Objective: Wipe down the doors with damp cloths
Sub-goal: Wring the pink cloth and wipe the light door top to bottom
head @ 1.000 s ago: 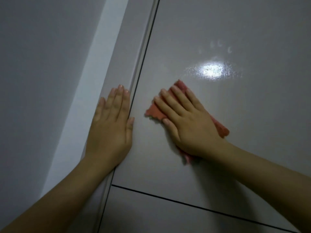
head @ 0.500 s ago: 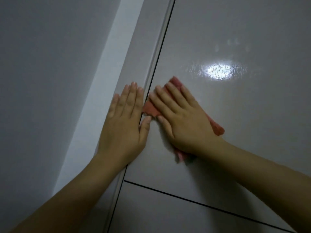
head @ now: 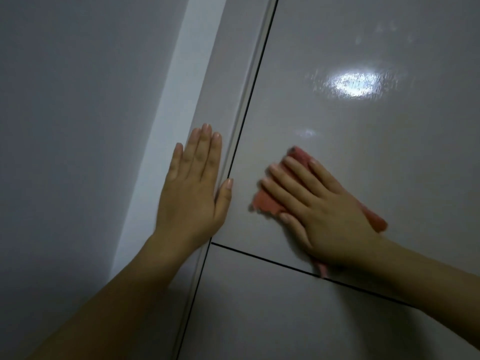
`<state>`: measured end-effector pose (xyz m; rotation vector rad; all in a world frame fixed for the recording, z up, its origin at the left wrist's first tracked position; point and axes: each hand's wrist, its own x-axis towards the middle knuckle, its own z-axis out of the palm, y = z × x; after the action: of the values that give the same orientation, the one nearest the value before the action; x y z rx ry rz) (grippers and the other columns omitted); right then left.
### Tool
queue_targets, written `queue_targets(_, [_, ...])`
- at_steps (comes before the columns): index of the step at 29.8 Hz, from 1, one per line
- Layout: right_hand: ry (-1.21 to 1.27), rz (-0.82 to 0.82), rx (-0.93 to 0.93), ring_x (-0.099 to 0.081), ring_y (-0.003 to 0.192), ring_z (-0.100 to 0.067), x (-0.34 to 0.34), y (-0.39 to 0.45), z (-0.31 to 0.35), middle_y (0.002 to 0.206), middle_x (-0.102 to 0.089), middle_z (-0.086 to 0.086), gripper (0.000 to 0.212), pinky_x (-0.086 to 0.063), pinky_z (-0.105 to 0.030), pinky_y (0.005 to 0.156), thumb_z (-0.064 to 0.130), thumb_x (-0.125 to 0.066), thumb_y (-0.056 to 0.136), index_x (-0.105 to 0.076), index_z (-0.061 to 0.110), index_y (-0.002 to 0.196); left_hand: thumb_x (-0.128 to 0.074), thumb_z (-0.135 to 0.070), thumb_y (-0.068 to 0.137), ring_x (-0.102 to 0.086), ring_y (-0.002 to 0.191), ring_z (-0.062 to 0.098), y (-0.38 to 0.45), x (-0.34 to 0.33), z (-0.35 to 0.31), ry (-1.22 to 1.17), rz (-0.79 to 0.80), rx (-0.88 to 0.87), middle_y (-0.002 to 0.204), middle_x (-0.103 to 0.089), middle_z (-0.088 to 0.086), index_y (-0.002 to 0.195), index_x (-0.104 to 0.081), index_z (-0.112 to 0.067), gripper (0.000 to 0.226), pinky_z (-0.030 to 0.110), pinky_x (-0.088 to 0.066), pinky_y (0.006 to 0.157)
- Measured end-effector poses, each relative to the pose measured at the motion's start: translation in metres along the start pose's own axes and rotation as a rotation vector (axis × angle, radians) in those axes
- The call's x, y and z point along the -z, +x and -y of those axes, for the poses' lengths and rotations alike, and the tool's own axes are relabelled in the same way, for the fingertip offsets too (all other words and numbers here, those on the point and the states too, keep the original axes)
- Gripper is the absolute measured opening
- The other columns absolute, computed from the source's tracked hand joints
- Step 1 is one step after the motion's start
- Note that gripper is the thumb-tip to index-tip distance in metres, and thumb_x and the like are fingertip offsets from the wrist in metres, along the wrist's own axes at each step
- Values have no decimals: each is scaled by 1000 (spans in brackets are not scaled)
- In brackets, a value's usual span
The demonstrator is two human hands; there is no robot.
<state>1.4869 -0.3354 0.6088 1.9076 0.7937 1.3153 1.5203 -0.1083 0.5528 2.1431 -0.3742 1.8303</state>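
Against the glossy door [head: 363,178], a pink cloth [head: 265,202] is pressed flat.
The cloth is pinned under the straight fingers of the right hand [head: 322,214], just above a dark panel seam [head: 259,258]; the left hand [head: 193,188] is laid flat and open beside the vertical gap, and a bright glare [head: 353,83] is seen higher up.

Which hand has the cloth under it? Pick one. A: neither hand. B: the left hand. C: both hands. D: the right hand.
D: the right hand lies flat on the pink cloth against the door, while the left hand rests bare beside the seam.
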Motion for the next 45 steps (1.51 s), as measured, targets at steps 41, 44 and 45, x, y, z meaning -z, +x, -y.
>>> queue_targets(41, [-25, -36, -266, -9, 147, -24, -3, -117, -71, 157, -15, -5, 54, -7, -45, 119, 39, -21, 100, -20, 19, 150, -19, -42, 98, 0, 147, 21, 37, -40, -103, -39, -34, -47, 159, -6, 10, 152, -10, -13, 62, 42, 3, 119])
queue_targets(44, [-10, -72, -503, -13, 146, -24, 5, -134, -107, 156, -21, -7, 55, -9, -45, 118, 36, -25, 97, -21, 18, 149, -19, -44, 98, -1, 147, 24, 38, -39, -105, -25, -32, -56, 159, -5, 12, 153, -9, -13, 64, 42, 3, 119])
queue_targets(45, [20, -114, -671, -10, 146, -24, 6, -132, -111, 157, -19, -7, 56, -6, -45, 119, 36, -23, 97, -19, 18, 150, -18, -45, 97, 0, 147, 25, 37, -39, -105, -17, -27, -55, 159, -5, 13, 153, -9, -12, 65, 42, 3, 119])
